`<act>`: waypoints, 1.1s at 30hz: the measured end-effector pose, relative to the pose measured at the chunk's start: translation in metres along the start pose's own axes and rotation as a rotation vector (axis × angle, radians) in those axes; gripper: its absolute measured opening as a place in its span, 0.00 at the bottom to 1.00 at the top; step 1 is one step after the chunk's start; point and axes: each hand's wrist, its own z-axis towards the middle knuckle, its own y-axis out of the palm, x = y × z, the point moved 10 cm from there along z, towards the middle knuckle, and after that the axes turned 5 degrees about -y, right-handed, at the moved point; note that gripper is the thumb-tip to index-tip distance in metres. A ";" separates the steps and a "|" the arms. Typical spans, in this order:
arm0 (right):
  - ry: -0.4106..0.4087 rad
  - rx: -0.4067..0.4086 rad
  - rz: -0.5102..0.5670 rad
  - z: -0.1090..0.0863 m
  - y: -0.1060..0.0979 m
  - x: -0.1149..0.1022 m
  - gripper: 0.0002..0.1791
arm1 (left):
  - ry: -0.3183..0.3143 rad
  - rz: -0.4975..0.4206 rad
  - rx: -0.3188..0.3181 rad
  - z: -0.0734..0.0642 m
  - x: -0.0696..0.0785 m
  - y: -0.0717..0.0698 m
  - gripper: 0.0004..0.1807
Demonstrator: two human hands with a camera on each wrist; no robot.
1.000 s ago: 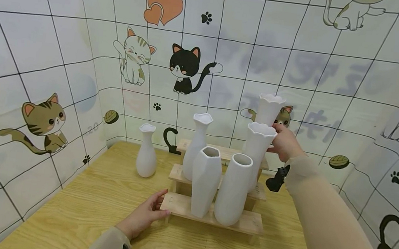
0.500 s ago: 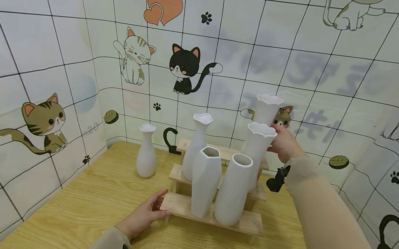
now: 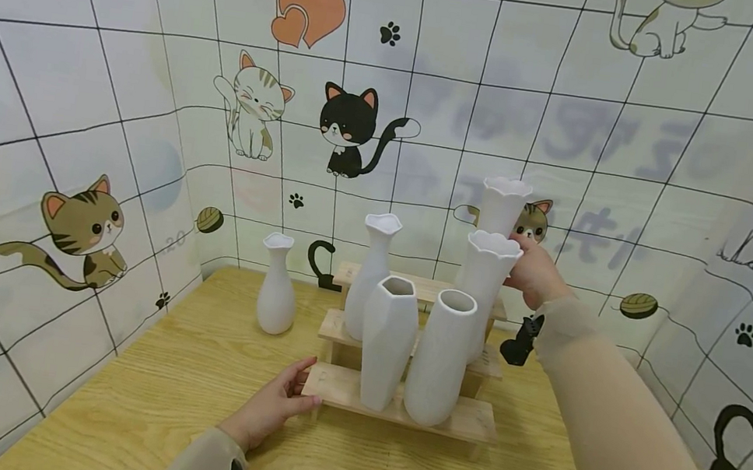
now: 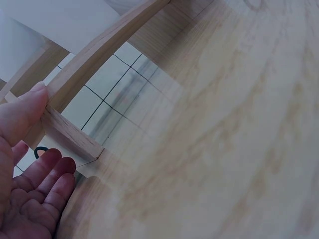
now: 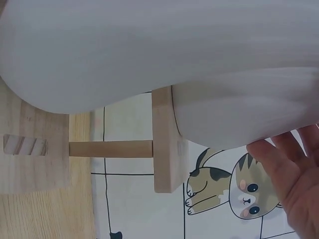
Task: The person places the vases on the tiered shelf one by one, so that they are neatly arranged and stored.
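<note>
My left hand (image 3: 274,407) holds the left end of the lowest board of a three-tier wooden stand (image 3: 337,387); in the left wrist view the thumb (image 4: 35,102) touches the board's corner and the other fingers (image 4: 57,186) curve near its leg. At the back right, my right hand (image 3: 535,274) grips the side of a white scalloped-rim vase (image 3: 502,203) standing on the top tier. Its fingers (image 5: 269,154) touch the vase in the right wrist view; their far side is hidden. A second scalloped vase (image 3: 484,279) stands in front, on the middle tier.
A narrow-necked vase (image 3: 373,266) shares the middle tier. On the lowest tier stand a faceted vase (image 3: 389,346) and a smooth rounded vase (image 3: 439,360). Another narrow-necked vase (image 3: 277,293) stands on the wooden table (image 3: 187,400), left of the stand. Printed cloth walls surround the table.
The rear scalloped vase has shifted slightly left, with my right hand moving along with it. My left hand and the stand have stayed in place.
</note>
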 end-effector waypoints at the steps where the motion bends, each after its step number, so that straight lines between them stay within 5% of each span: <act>1: -0.003 -0.004 -0.002 0.000 0.000 0.000 0.32 | 0.002 -0.001 -0.002 0.000 0.000 0.000 0.45; 16: -0.050 -0.010 -0.027 -0.045 -0.028 0.008 0.43 | 0.009 -0.002 -0.004 0.000 0.002 0.002 0.45; 25: -0.076 0.089 -0.088 -0.098 -0.046 0.044 0.41 | 0.009 -0.009 -0.003 0.001 0.000 0.001 0.46; 33: -0.050 0.106 -0.041 -0.138 -0.030 0.085 0.38 | 0.009 -0.003 -0.005 0.000 0.001 0.000 0.46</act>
